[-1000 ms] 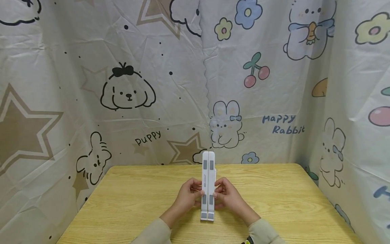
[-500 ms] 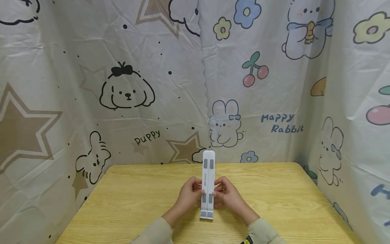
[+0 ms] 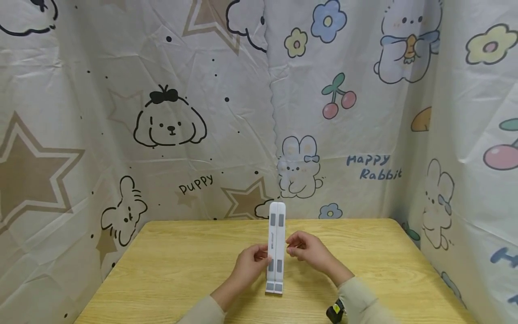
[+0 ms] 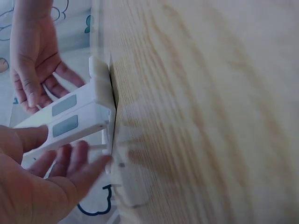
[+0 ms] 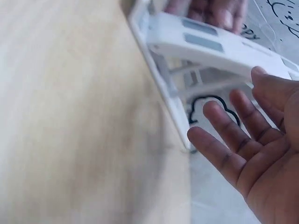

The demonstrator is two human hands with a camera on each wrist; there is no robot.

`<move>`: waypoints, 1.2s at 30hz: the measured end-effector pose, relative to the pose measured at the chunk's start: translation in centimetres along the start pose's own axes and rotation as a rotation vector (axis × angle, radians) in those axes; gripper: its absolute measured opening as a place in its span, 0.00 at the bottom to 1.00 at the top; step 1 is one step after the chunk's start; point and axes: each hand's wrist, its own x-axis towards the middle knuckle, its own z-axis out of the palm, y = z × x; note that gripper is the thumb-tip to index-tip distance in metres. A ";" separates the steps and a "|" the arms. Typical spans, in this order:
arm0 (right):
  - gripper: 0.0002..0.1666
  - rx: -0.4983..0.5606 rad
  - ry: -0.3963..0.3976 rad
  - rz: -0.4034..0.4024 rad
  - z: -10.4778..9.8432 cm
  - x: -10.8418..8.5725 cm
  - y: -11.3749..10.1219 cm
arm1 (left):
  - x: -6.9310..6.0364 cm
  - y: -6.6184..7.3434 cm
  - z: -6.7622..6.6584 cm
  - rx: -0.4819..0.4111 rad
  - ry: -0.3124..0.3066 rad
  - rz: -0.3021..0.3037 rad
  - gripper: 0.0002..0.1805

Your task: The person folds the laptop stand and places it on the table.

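L hand (image 3: 248, 266): grip pinches L edge of white stand (image 3: 272, 252), thumb in front, fingers behind. Stand is on desk (image 3: 182, 252), betw. both hands: two long bars (image 3: 280, 240) side by side, tilted, w/ grey pads (image 3: 273, 219) on front. R hand (image 3: 311, 252): grip released, fingers loosely spread, just beside stand's R edge. Black-and-yellow item (image 3: 335, 311) is next to R sleeve (image 3: 364, 300).

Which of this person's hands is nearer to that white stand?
Left. The left hand holds the white stand by its left edge, while the right hand hovers beside the opposite edge, apparently just clear of it.
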 end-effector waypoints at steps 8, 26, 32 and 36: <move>0.20 -0.089 0.020 -0.103 -5.3 2.7 -2.8 | -2.6 -0.2 -1.8 0.126 -0.163 -0.006 0.35; 0.30 -0.125 -0.250 -0.194 -7.3 7.0 -6.8 | -3.1 -1.0 -0.4 0.230 -0.170 0.053 0.39; 0.28 -0.148 -0.200 -0.208 -6.6 6.7 -7.0 | -2.8 -1.4 -0.3 0.288 -0.157 0.108 0.38; 0.26 -0.192 -0.150 -0.184 -6.4 6.7 -7.0 | -2.6 -1.4 -0.4 0.302 -0.167 0.108 0.36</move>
